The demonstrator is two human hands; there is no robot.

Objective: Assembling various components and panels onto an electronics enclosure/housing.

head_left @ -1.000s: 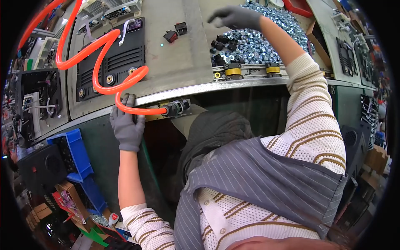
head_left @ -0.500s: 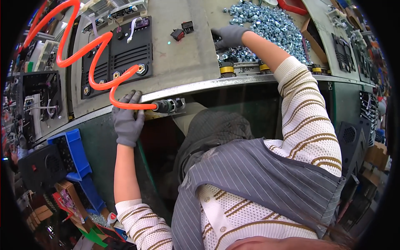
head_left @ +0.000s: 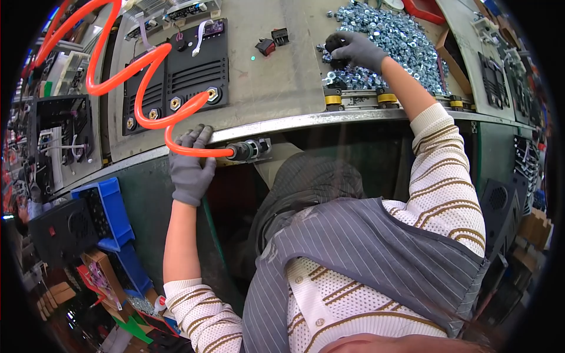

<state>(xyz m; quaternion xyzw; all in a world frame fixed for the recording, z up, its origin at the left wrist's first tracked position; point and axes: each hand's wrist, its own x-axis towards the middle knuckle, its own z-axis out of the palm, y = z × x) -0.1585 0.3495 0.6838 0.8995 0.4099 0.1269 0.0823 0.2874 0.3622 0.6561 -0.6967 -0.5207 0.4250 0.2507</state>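
Observation:
My left hand (head_left: 193, 167), in a grey glove, lies against the metal bench edge (head_left: 276, 125), fingers stretched over it and thumb apart. Beside it, an orange coiled air hose (head_left: 194, 151) runs into a dark coupling (head_left: 240, 151) at the edge. My right hand (head_left: 360, 52), also gloved with dark fingertips, is at the left side of a heap of shiny metal nuts (head_left: 406, 44). Its thumb and fingers are bent but apart, with nuts visible around them. Left of it, two small rocker switches, one black (head_left: 279, 36) and one black and red (head_left: 265, 47), lie on the bench.
A black slotted panel (head_left: 197, 70) with a hex fitting (head_left: 175, 103) lies under the hose's coils. Yellow-and-black rollers (head_left: 333, 101) line the bench front below the nuts. Blue bins (head_left: 116, 212) and a black speaker-like panel (head_left: 62, 232) stand at lower left.
My right hand has moved from the bench surface left of the nuts onto the heap. My left hand stays at the bench edge. The whole view has shifted slightly.

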